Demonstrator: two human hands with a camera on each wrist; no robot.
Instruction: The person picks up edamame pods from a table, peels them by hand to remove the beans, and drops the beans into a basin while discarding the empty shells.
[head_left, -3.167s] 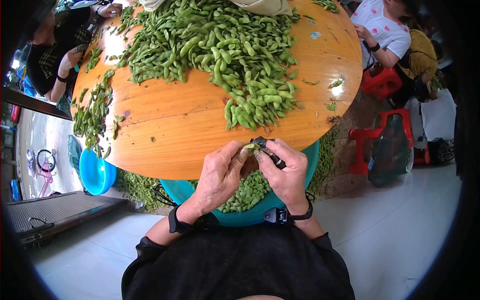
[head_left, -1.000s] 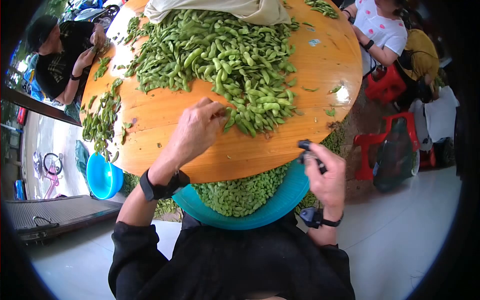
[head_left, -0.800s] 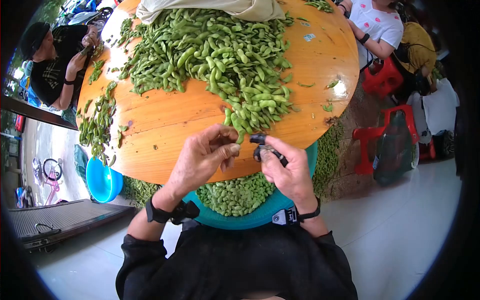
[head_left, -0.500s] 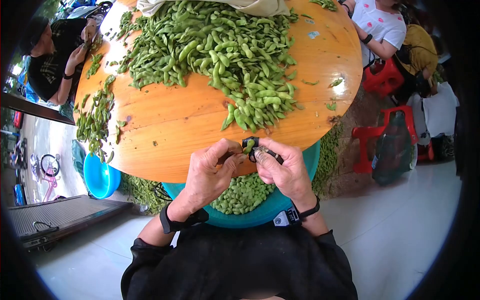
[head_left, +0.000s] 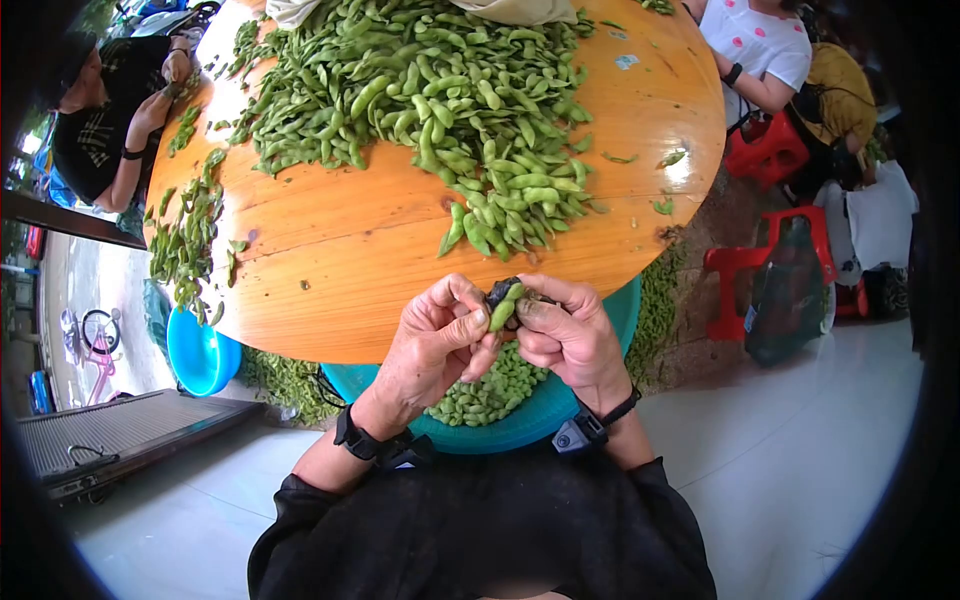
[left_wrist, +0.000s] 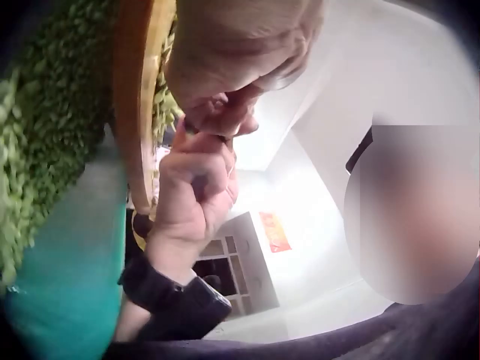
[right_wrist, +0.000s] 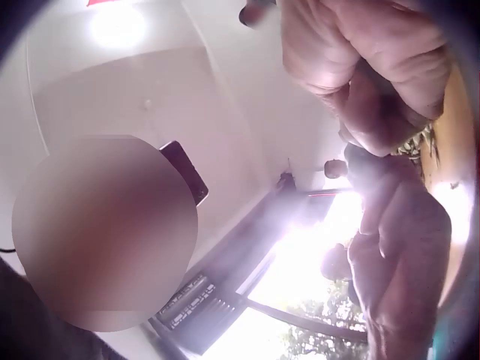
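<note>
In the head view, my left hand (head_left: 432, 335) and right hand (head_left: 572, 335) meet over the table's front edge. Between their fingertips is a green soybean pod (head_left: 505, 308), stood nearly on end. The left thumb and index finger pinch its left side; the right thumb grips it from the other side. Something black (head_left: 499, 291) shows behind the pod at the right fingertips. A heap of soybean pods (head_left: 440, 110) covers the far middle of the table. Below the hands, a teal basin (head_left: 440, 436) holds shelled green beans (head_left: 485, 392).
The round wooden table (head_left: 330, 270) has a smaller strip of pods (head_left: 188, 240) at left. A blue basin (head_left: 200, 352) stands at the table's left edge. Two people sit on either side. A red stool (head_left: 730, 290) is at right, and pods litter the floor.
My left hand left the pod heap with a pod and came back to the right hand. Both hands now meet on it at the table edge, and the pod has turned upright.
</note>
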